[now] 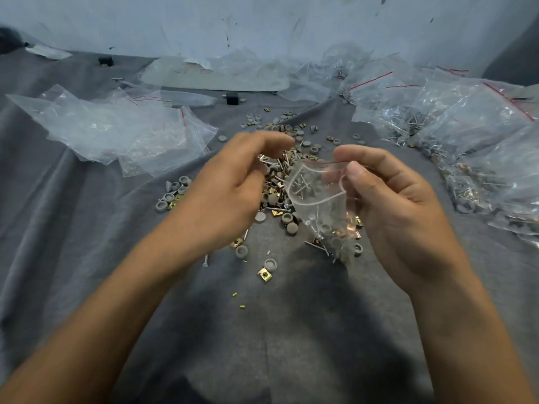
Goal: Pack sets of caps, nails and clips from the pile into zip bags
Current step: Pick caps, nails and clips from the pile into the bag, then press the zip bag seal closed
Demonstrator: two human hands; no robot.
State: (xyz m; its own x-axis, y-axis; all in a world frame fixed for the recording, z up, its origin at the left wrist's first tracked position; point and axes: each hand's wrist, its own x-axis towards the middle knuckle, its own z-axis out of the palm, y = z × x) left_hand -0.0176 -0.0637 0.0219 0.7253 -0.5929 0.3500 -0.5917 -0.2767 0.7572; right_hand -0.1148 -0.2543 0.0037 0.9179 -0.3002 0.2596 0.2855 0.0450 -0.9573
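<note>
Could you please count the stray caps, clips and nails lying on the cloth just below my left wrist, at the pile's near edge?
Grey caps: 2
Brass clips: 2
Nails: 2
Total: 6

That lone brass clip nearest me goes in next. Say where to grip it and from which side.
Come from above and pinch the brass clip across its left and right edges. It seems to lie flat on the grey cloth, and only a grey cap sits close, on its far side.
</note>
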